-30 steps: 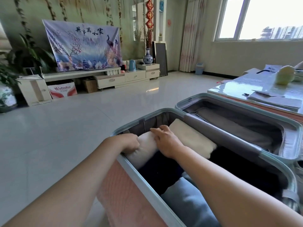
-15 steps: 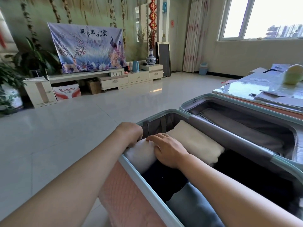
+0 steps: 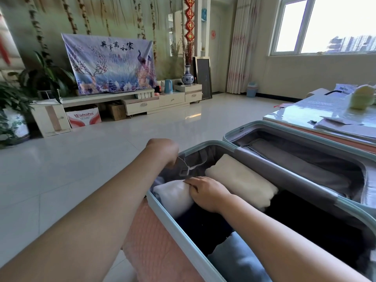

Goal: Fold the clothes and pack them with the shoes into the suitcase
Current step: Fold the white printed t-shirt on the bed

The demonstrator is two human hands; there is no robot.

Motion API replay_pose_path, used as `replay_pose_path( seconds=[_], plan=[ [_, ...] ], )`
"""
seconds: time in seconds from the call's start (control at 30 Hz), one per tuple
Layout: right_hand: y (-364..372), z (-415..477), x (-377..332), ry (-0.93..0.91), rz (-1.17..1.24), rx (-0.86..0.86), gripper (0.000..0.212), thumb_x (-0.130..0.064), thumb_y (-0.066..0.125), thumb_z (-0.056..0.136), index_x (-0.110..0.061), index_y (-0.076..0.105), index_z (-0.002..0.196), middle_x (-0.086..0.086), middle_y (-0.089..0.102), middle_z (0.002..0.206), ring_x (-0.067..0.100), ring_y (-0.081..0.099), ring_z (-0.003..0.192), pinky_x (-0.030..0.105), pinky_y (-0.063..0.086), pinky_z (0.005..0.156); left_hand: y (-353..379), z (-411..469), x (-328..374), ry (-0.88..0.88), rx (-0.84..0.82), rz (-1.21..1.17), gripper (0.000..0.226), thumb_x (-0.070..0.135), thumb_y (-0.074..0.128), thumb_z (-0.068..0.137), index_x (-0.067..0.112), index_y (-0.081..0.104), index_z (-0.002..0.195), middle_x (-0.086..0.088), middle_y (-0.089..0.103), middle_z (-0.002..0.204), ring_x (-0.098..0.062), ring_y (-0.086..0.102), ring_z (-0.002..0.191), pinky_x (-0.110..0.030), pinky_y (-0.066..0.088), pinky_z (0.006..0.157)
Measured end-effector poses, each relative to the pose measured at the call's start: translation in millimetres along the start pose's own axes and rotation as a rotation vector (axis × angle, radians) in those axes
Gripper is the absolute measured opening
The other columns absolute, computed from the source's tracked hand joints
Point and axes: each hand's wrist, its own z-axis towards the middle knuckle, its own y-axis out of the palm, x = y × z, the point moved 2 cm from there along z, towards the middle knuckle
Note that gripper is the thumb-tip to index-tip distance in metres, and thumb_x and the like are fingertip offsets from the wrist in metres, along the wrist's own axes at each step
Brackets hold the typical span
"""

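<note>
The open suitcase [image 3: 171,218], pink with a teal rim, lies in front of me. In its near half lie a white bundle [image 3: 173,198], a cream folded cloth [image 3: 240,180], dark clothes [image 3: 203,226] and a blue-grey garment [image 3: 234,259]. My right hand [image 3: 205,192] rests on top of the white bundle with its fingers laid over it. My left hand [image 3: 162,151] is raised above the suitcase's far corner, and its curled fingers pinch a thin white cord [image 3: 184,162] that runs down towards the bundle. No shoes are visible.
The suitcase's other half [image 3: 305,157], lined in grey, lies open to the right against a glass-topped table [image 3: 305,110] with papers. Pale tiled floor [image 3: 81,169] stretches left and ahead to a TV cabinet [image 3: 142,102], boxes and plants.
My left hand has lifted off the white bundle and risen above the suitcase rim, drawing a thin white cord up. My right hand has stayed on the bundle.
</note>
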Motion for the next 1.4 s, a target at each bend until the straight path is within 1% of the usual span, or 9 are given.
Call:
replay_pose_path(
  seconds=[0.13,0.23,0.33,0.53,0.6,0.73,0.83,1.07,1.4],
  plan=[
    [-7.2,-3.2,-5.7,0.137,0.315,0.198,0.037,-0.029,0.051,0.089,-0.033,0.038,0.123,0.0,0.062,0.121,0.028,0.058,0.114,0.035,0.044,0.096,-9.6,-3.4,-2.1,0.046,0.179,-0.516,0.015,0.036,0.06,0.089,0.029,0.062,0.076,0.0,0.062,0.081,-0.025,0.06,0.083,-0.03,0.039,0.065],
    [-25.4,0.0,-11.9,0.19,0.552,0.466,0.073,-0.027,0.065,0.087,-0.037,0.016,0.14,-0.004,0.062,0.103,0.023,0.062,0.097,0.034,0.047,0.086,-9.4,-15.8,7.3,0.186,0.164,-0.846,0.015,0.027,0.062,0.093,0.03,0.061,0.078,0.006,0.067,0.079,-0.017,0.065,0.077,-0.029,0.046,0.068],
    [-43.7,5.8,-10.5,0.148,0.626,0.537,0.102,-0.021,0.07,0.088,-0.049,-0.005,0.152,-0.001,0.069,0.101,0.022,0.064,0.088,0.04,0.052,0.081,-0.8,-20.4,16.9,0.266,0.104,-0.797,0.006,0.028,0.064,0.093,0.029,0.061,0.099,0.007,0.066,0.094,-0.01,0.064,0.083,-0.026,0.05,0.073],
    [-41.7,-1.2,8.4,0.216,0.228,0.249,0.037,-0.02,0.052,0.082,-0.031,0.066,0.115,-0.001,0.069,0.113,0.024,0.063,0.107,0.035,0.051,0.091,23.1,-29.9,29.7,0.189,0.308,-0.564,0.021,0.036,0.056,0.095,0.024,0.067,0.11,0.003,0.058,0.111,-0.018,0.054,0.106,-0.035,0.047,0.091],
    [-29.0,-13.0,13.3,0.191,0.099,0.068,0.05,-0.025,0.047,0.08,-0.031,0.057,0.128,0.002,0.058,0.134,0.027,0.054,0.125,0.037,0.044,0.103,35.4,-33.8,34.6,0.105,0.325,-0.472,0.035,0.038,0.054,0.095,0.022,0.057,0.125,-0.003,0.05,0.126,-0.024,0.047,0.119,-0.038,0.042,0.099],
    [-21.0,-30.3,11.8,0.143,0.049,0.092,0.076,-0.018,0.047,0.088,-0.033,0.021,0.157,-0.005,0.028,0.161,0.023,0.032,0.144,0.037,0.028,0.116,66.6,-42.2,47.8,0.124,-0.15,-0.425,0.052,0.049,0.043,0.099,0.027,0.04,0.146,-0.008,0.045,0.148,-0.031,0.039,0.136,-0.042,0.033,0.112],
    [-18.1,-36.1,11.2,0.097,0.005,-0.008,0.064,-0.022,0.044,0.092,-0.034,0.032,0.154,-0.006,0.035,0.159,0.022,0.034,0.144,0.037,0.03,0.116,68.3,-47.2,49.0,0.169,-0.134,-0.45,0.054,0.053,0.044,0.097,0.035,0.034,0.147,-0.006,0.046,0.148,-0.032,0.04,0.136,-0.044,0.031,0.112],
    [-67.9,-107.7,46.4,0.154,0.083,0.175,0.057,-0.022,0.052,0.091,-0.039,0.045,0.145,-0.004,0.04,0.153,0.023,0.043,0.137,0.037,0.035,0.113,17.7,-67.5,92.7,0.184,-0.042,-0.624,0.055,0.042,0.05,0.099,0.025,0.037,0.15,-0.007,0.042,0.151,-0.025,0.042,0.137,-0.038,0.034,0.113],
    [-164.0,-354.0,172.0,0.473,0.031,0.363,0.039,-0.025,0.059,0.091,-0.037,0.06,0.128,-0.005,0.053,0.133,0.023,0.061,0.111,0.032,0.051,0.092,-88.5,-152.5,330.5,0.559,-0.023,-0.695,0.042,0.041,0.051,0.1,0.028,0.049,0.14,0.002,0.063,0.131,-0.019,0.059,0.115,-0.035,0.046,0.102]
  ],
)
